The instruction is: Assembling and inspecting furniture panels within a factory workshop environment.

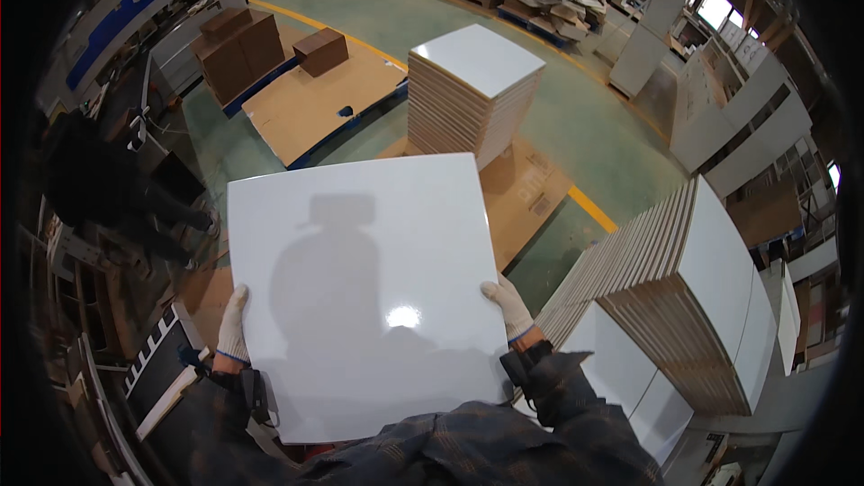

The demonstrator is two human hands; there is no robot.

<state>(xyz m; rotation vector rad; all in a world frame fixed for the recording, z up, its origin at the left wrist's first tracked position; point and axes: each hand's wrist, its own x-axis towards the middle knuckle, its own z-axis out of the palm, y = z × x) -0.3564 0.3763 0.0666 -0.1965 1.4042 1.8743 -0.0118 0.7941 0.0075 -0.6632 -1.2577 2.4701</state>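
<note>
A glossy white panel (432,243) is held flat in front of me, one hand at each side. My left hand (233,322), in a pale knit glove, grips its left edge with the thumb up along the rim. On the opposite edge, my right hand (509,308) clasps the panel the same way, thumb over the top face. The fingers of both hands are hidden beneath. Beyond the panel's far edge rises a neat stack of white panels (477,58) on cardboard. To the right stands a leaning row of similar panels (621,252).
A cardboard-covered pallet (315,108) with brown boxes (238,54) lies at the far left. A person in dark clothes (108,180) stands at left beside machinery. Yellow lines (591,207) mark the green floor (360,0). Scrap boards (551,0) are piled at the back.
</note>
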